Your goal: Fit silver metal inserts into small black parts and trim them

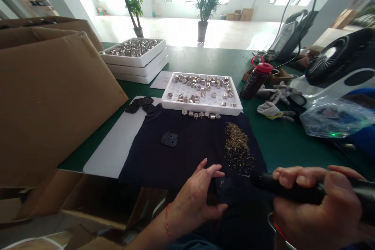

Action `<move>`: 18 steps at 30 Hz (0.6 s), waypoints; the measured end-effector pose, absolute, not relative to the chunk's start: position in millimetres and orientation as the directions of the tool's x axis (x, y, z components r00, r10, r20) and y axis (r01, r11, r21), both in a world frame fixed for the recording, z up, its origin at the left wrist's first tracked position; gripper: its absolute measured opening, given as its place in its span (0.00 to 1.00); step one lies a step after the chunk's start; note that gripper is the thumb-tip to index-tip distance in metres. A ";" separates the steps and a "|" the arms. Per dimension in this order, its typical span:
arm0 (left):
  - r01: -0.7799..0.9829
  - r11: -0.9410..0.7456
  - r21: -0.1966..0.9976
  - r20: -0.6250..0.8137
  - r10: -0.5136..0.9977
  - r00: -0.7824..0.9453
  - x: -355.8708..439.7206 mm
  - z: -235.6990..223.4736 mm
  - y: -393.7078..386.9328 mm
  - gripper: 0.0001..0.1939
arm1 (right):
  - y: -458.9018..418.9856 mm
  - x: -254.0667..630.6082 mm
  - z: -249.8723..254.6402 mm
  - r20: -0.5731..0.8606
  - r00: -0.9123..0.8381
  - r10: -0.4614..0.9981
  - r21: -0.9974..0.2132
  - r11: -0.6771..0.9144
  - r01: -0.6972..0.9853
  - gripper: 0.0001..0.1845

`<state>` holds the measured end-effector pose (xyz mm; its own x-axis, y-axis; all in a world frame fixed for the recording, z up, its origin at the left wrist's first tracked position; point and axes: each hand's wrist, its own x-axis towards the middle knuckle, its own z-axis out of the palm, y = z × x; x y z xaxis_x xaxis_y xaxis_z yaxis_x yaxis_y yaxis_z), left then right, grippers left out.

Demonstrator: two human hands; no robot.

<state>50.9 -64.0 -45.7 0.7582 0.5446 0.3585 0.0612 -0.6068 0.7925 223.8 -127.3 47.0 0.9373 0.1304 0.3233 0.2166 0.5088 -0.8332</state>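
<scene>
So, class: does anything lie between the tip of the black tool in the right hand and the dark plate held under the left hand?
Nothing visible does. The tool in the right hand points its tip across bare dark cloth at the plate under the left hand; the screw pile lies farther back.

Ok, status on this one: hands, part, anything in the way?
Right hand gripping black power driver. Left hand steadying black plate on dark cloth. Screw pile just beyond; path unobstructed.
</scene>
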 end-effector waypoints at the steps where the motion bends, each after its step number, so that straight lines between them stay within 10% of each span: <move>1: 0.066 -0.607 0.792 0.356 0.546 0.758 50.8 -45.4 -64.1 0.55 | -125.0 225.3 45.6 0.330 0.939 0.091 -0.826 0.510 0.241 0.08; 18: 0.069 -0.589 0.805 0.327 0.538 0.777 49.2 -42.9 -64.0 0.54 | -110.2 221.9 41.5 0.319 0.945 0.079 -0.845 0.475 0.246 0.07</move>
